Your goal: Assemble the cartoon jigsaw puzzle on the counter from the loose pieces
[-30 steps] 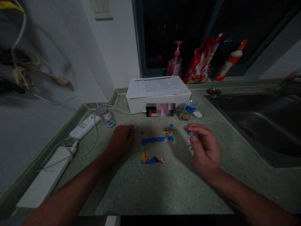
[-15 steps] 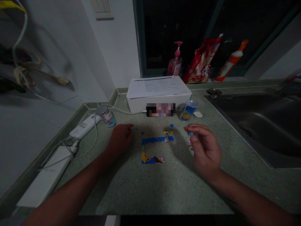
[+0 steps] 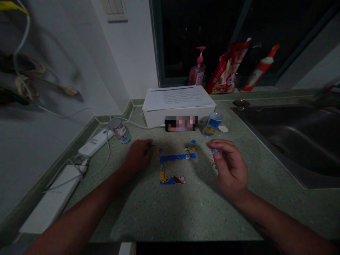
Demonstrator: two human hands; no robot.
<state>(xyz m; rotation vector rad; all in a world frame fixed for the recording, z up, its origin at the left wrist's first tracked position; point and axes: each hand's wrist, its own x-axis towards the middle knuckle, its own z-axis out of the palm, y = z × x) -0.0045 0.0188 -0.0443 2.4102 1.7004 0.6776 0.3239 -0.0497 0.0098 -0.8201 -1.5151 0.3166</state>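
Little shifts at mid-frame: the left hand (image 3: 138, 154) curls onto a loose piece (image 3: 152, 145), grip unclear; the right hand (image 3: 230, 166) hovers half-open, empty, right of the puzzle frame (image 3: 175, 157).

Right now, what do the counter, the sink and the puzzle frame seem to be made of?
Counter: probably stone or composite, matte, green with fine speckles. Sink: likely stainless steel, grey with soft sheen. Puzzle frame: seemingly printed cardboard, thin, flat, bright colours.
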